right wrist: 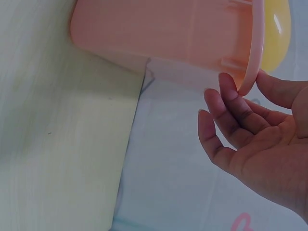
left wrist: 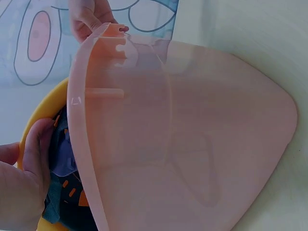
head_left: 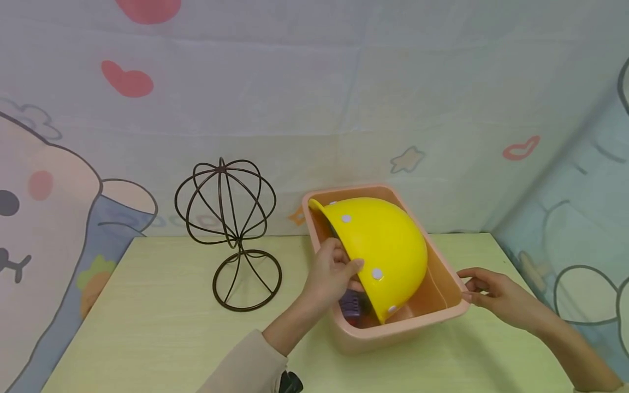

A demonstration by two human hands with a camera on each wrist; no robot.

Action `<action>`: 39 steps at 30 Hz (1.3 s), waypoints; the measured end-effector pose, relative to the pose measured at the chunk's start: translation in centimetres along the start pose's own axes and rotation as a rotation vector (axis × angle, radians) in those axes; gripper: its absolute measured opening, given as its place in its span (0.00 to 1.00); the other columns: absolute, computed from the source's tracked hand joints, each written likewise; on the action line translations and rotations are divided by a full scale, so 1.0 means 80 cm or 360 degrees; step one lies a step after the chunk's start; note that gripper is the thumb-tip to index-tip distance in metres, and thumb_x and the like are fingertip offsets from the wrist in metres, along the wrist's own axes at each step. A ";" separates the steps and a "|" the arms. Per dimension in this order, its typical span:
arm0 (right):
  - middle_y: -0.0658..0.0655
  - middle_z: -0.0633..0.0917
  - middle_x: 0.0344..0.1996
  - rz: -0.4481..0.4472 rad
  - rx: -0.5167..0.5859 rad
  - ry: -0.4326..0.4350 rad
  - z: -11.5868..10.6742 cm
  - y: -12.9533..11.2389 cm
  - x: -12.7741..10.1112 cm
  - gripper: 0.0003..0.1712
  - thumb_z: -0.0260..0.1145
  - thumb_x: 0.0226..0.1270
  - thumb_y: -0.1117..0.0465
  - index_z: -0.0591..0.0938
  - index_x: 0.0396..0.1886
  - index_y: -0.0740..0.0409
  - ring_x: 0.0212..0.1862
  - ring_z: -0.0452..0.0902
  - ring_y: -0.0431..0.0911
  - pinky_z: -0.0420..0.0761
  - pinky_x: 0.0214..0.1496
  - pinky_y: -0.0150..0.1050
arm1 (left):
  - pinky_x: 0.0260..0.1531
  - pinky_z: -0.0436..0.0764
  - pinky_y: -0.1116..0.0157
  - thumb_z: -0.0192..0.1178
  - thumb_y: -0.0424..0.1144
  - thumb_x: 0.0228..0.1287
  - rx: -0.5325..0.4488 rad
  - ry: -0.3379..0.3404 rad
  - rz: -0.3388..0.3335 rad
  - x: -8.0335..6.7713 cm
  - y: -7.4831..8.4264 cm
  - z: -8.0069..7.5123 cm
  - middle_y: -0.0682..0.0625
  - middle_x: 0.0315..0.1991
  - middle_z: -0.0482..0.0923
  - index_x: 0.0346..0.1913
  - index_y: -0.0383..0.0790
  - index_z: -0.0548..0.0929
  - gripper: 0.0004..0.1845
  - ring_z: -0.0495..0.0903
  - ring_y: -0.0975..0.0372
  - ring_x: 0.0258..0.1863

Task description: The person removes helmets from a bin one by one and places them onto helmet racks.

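Observation:
A yellow hard hat (head_left: 388,245) with white dots lies tilted on its side in a pink plastic bin (head_left: 408,326) on the table. My left hand (head_left: 339,270) grips the hat's brim, thumb on the outer shell and fingers inside against the dark lining (left wrist: 60,159). In the left wrist view the left hand (left wrist: 29,163) sits beside the bin's wall (left wrist: 183,134). My right hand (head_left: 484,286) holds the bin's right rim, which the right wrist view shows between the thumb and fingers of that hand (right wrist: 250,125), with the bin's rim (right wrist: 250,57) just above.
A dark wire hat stand (head_left: 226,202) stands on the pale wooden table (head_left: 147,316), left of the bin. A cartoon-printed cloth backdrop (head_left: 314,98) hangs behind and to the right. Bare tabletop lies in front of the stand.

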State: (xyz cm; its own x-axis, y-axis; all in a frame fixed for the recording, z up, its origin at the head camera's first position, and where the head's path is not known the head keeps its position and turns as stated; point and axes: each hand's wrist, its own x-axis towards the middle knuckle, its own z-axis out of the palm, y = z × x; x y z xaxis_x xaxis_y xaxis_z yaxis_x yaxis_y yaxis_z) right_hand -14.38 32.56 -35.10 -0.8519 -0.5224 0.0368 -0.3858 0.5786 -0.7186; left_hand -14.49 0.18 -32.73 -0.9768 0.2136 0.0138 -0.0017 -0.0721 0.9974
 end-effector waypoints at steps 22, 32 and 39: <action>0.51 0.78 0.28 0.0038 0.0006 0.0006 0.001 -0.002 0.003 0.21 0.57 0.65 0.70 0.66 0.54 0.78 0.29 0.71 0.38 0.71 0.24 0.32 | 0.26 0.84 0.62 0.55 0.25 0.61 -0.0169 -0.0012 0.0090 -0.002 0.030 -0.011 0.37 0.38 0.75 0.50 0.27 0.65 0.16 0.81 0.55 0.29; 0.51 0.77 0.27 0.0060 0.0003 0.0009 0.001 -0.002 0.004 0.22 0.57 0.65 0.69 0.66 0.54 0.78 0.28 0.70 0.38 0.71 0.24 0.31 | 0.26 0.84 0.63 0.55 0.24 0.61 -0.0276 -0.0008 0.0168 -0.004 0.046 -0.017 0.37 0.38 0.76 0.51 0.27 0.65 0.16 0.81 0.56 0.29; 0.51 0.78 0.27 0.0046 -0.0012 0.0013 0.001 -0.001 0.004 0.22 0.57 0.65 0.70 0.66 0.54 0.79 0.28 0.71 0.38 0.73 0.25 0.31 | 0.25 0.84 0.64 0.54 0.24 0.61 -0.0340 0.0004 0.0204 -0.006 0.057 -0.021 0.37 0.38 0.76 0.51 0.28 0.66 0.17 0.81 0.57 0.29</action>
State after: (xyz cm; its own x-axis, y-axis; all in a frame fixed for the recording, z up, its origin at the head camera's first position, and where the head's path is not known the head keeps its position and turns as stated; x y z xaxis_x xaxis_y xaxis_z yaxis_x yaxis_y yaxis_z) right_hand -14.57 32.28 -35.10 -0.8655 -0.5004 0.0216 -0.3636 0.5982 -0.7141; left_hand -14.39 -1.90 -28.32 -0.9725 0.1871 0.1385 0.0771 -0.3025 0.9500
